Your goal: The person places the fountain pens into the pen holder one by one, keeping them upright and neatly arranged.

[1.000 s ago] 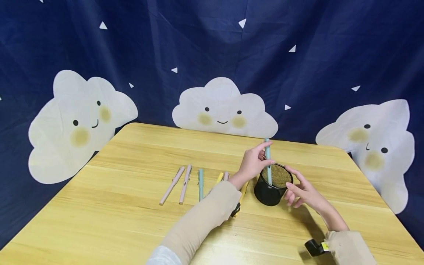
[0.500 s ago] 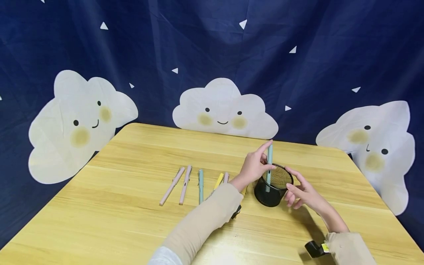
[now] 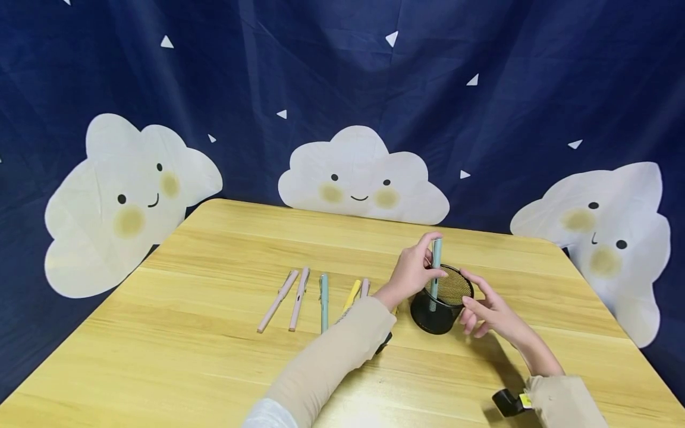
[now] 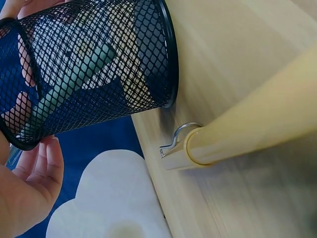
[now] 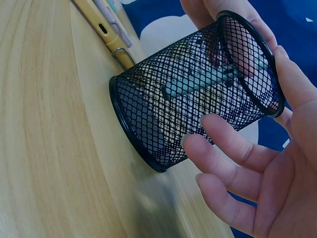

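A black mesh pen holder stands upright on the table. My left hand pinches a light teal pen between thumb and fingers, its index fingertip at the pen's top. The pen's lower part is inside the holder; through the mesh, in the right wrist view, the pen slants with its end above the base. My right hand holds the holder's rim between thumb and index finger, and its other fingers curl loosely beside the mesh wall.
Left of the holder lie two pale pink pens, a teal pen, a yellow pen and another pinkish pen, partly behind the left sleeve. Another yellow pen lies close by the holder. A dark blue cloud curtain hangs behind the table.
My left hand has lowered the teal pen deeper into the holder and now sits slightly lower. The right hand stays at the rim, and the holder has barely moved.
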Action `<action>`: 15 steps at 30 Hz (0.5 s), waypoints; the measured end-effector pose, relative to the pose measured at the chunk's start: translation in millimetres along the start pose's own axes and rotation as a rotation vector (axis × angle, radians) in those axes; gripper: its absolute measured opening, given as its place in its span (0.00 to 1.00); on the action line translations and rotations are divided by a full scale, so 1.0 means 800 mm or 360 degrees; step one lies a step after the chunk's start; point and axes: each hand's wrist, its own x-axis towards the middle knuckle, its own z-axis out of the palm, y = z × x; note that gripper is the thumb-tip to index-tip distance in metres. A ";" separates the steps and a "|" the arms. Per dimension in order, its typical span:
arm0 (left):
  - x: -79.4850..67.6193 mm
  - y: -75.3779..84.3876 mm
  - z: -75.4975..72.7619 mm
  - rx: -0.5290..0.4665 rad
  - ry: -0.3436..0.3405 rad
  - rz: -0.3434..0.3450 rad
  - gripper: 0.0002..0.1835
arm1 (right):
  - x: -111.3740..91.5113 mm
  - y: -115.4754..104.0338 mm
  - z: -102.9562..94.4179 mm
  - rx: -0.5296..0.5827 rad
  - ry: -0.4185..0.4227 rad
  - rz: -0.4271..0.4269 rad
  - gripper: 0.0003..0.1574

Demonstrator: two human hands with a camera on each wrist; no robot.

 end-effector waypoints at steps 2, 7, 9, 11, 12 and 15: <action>0.000 0.000 0.000 0.0003 0.0000 -0.0004 0.37 | 0.000 0.001 0.000 0.0002 0.0001 -0.0001 0.35; 0.000 0.000 0.002 -0.0037 -0.0019 -0.0028 0.31 | 0.000 -0.001 0.000 0.0004 0.0003 -0.0004 0.35; 0.001 -0.001 0.002 -0.0061 -0.0028 -0.0047 0.27 | 0.000 -0.001 0.000 0.0003 0.0004 -0.0004 0.35; 0.001 -0.002 0.003 -0.0082 -0.0034 -0.0061 0.23 | 0.000 -0.001 0.000 0.0002 0.0007 -0.0002 0.35; 0.002 -0.002 0.004 -0.0078 -0.0036 -0.0064 0.23 | 0.000 -0.001 0.001 -0.0001 0.0008 -0.0002 0.35; 0.001 -0.003 0.004 -0.0076 -0.0039 -0.0064 0.22 | 0.000 0.000 0.001 -0.0006 0.0010 0.0001 0.35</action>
